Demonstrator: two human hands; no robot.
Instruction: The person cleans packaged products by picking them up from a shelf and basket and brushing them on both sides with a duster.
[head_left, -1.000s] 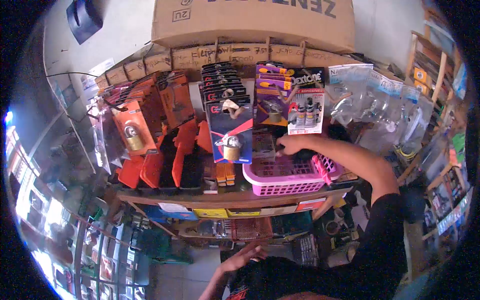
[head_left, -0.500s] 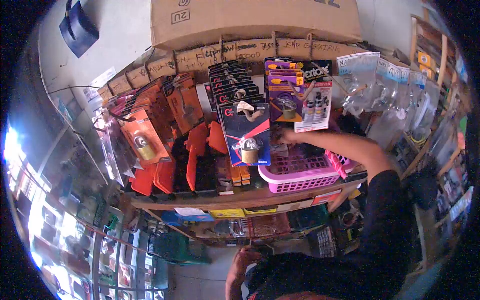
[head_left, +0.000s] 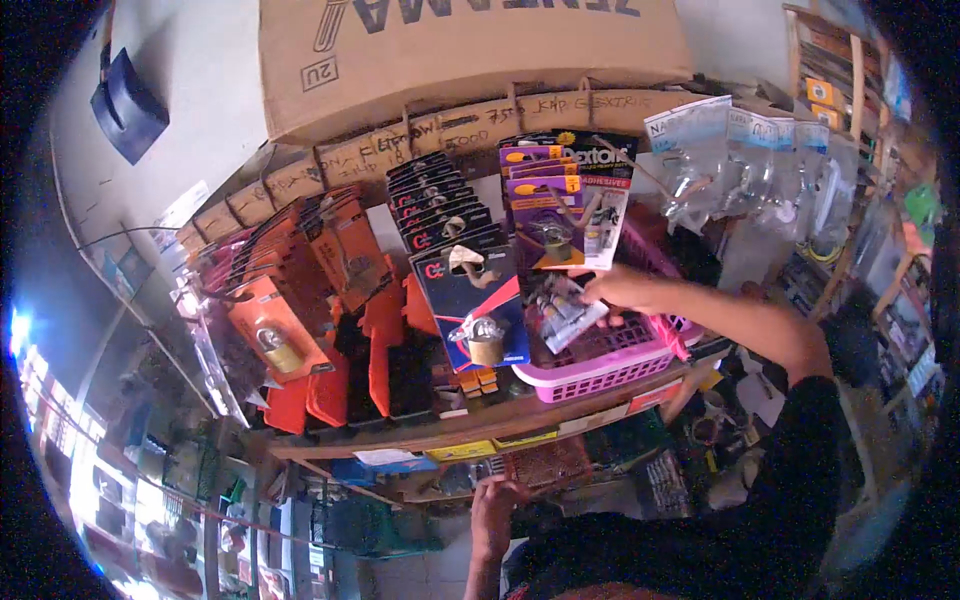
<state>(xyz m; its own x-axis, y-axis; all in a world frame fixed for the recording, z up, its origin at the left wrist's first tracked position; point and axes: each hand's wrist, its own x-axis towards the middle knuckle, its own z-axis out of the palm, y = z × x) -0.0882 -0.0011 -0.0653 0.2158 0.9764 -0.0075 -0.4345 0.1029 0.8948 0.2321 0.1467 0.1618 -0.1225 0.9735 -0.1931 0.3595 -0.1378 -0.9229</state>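
Note:
My right hand (head_left: 617,291) is closed on the edge of a small clear packet (head_left: 562,318) with dark and white contents. The packet is tilted over the pink plastic basket (head_left: 590,382) on the shelf, just below the hanging adhesive card (head_left: 606,222). To its left hangs a blue carded padlock (head_left: 487,340), the front one of a row. Low in the view, below the shelf edge, my left hand (head_left: 497,492) has its fingers curled; whether anything is inside cannot be seen.
Orange padlock cards (head_left: 268,335) hang at the left, purple padlock cards (head_left: 545,205) in the middle, clear bags (head_left: 690,165) at the right. A large cardboard box (head_left: 450,70) sits above. The wooden shelf edge (head_left: 400,440) runs across the front.
My right hand has come up out of the basket area with the packet, which now shows clearly. The view has shifted, and my left hand has moved slightly.

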